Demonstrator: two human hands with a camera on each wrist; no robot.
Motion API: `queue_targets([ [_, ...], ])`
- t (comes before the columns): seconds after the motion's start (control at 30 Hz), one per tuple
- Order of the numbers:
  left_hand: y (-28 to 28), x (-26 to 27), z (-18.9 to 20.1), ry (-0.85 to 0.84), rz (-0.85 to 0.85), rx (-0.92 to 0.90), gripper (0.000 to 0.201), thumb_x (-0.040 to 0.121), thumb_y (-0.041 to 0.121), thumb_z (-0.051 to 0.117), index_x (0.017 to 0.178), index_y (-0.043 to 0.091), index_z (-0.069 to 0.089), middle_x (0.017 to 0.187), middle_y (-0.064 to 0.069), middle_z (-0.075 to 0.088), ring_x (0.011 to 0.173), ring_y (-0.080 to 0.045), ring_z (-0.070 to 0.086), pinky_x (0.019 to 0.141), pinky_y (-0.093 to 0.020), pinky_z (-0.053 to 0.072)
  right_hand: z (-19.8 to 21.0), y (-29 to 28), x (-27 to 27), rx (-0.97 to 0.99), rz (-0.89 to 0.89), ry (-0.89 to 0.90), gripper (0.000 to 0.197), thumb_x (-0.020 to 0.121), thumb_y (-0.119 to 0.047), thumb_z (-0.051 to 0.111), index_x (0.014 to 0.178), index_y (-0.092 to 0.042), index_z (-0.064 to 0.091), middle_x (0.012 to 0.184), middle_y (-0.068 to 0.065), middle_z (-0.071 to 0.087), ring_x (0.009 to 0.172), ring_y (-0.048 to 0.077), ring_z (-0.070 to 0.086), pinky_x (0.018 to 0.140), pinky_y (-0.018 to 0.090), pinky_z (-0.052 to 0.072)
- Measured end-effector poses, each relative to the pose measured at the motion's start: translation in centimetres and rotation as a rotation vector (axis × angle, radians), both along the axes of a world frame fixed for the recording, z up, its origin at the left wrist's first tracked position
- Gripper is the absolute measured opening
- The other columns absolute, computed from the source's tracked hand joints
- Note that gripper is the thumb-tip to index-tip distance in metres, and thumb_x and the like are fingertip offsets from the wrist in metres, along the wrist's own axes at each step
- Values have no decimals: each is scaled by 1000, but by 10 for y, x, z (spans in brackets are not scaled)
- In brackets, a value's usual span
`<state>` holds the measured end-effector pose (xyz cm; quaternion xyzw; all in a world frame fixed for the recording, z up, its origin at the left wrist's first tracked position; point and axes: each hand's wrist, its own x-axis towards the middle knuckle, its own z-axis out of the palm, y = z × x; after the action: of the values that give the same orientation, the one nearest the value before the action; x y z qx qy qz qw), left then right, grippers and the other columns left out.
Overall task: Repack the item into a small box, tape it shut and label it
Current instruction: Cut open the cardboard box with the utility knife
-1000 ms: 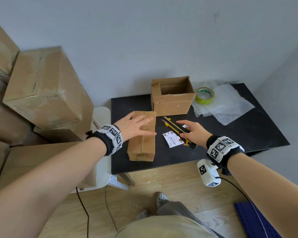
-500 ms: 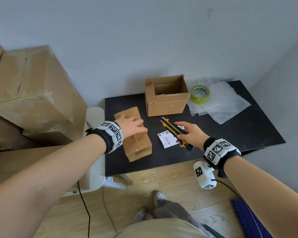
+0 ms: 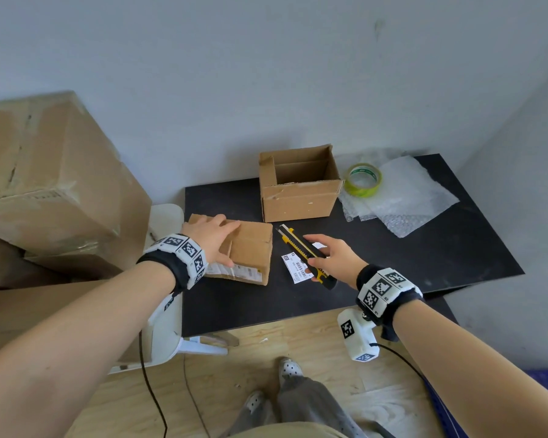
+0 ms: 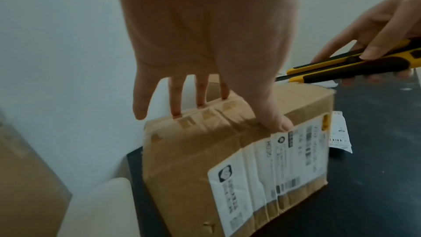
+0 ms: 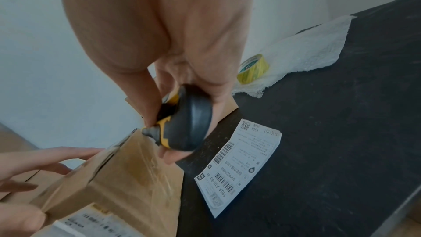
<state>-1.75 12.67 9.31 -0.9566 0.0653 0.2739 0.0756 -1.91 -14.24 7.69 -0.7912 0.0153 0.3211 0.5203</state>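
A taped brown parcel (image 3: 250,245) with a shipping label on its near side lies at the black table's (image 3: 424,257) left edge. My left hand (image 3: 215,238) rests flat on its top, fingers straight, thumb against the near edge. My right hand (image 3: 332,260) grips a yellow-and-black utility knife (image 3: 298,245); in the left wrist view the knife (image 4: 341,68) points at the parcel's (image 4: 227,150) right end, just above it. A loose white label (image 3: 295,270) lies under the right hand. The small open box (image 3: 298,200) stands empty behind.
A green-yellow tape roll (image 3: 363,180) sits on bubble wrap (image 3: 408,197) at the table's back right. Large cardboard boxes (image 3: 45,172) are stacked at the left, with a white chair (image 3: 165,311) beside the table. Cables run over the wooden floor.
My left hand has turned the parcel from lengthwise to crosswise, its labelled side now facing me. The right hand with the knife has stayed over the loose label.
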Motion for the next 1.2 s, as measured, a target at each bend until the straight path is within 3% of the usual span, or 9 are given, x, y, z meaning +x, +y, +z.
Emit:
queue_targets([
  [0.07, -2, -2, -2, -22, 39, -39, 95, 74, 59, 68, 148, 33, 14, 152, 0, 23, 134, -32, 28, 102, -49, 41, 0, 1, 1, 14, -4, 10, 51, 89, 3, 56, 134, -19, 46, 106, 16, 64, 88, 30, 66, 71, 42, 59],
  [0.2, 4, 3, 4, 40, 56, -102, 93, 75, 46, 74, 148, 33, 17, 152, 1, 24, 132, -34, 28, 105, -47, 37, 1, 2, 4, 27, -6, 25, 50, 89, 4, 56, 133, -18, 48, 109, 18, 63, 87, 29, 66, 75, 47, 58],
  [0.33, 10, 8, 7, 47, 45, -127, 88, 77, 39, 74, 147, 35, 22, 151, 1, 29, 129, -34, 32, 106, -45, 37, 2, 2, 5, 52, -5, 45, 49, 89, 6, 55, 133, -16, 49, 104, 16, 64, 78, 24, 66, 71, 42, 60],
  [0.5, 10, 6, 4, 27, 52, -139, 85, 78, 39, 73, 147, 35, 23, 152, 1, 28, 132, -33, 30, 107, -45, 37, 5, 1, 5, 80, -6, 69, 49, 89, 7, 54, 132, -16, 50, 101, 15, 64, 75, 23, 66, 66, 37, 60],
  [0.73, 11, 3, 1, 18, 63, -147, 83, 80, 39, 71, 147, 37, 22, 155, 4, 24, 134, -33, 27, 107, -47, 36, 10, 1, 6, 61, -8, 56, 49, 90, 5, 54, 134, -16, 49, 105, 15, 64, 83, 27, 65, 71, 40, 60],
  [1.2, 14, 0, -2, -2, 63, -149, 79, 81, 41, 68, 146, 38, 23, 157, 5, 19, 139, -36, 21, 112, -49, 29, 15, 7, 4, 57, -16, 89, 51, 91, 6, 52, 137, -14, 45, 104, 10, 61, 77, 23, 65, 66, 35, 60],
])
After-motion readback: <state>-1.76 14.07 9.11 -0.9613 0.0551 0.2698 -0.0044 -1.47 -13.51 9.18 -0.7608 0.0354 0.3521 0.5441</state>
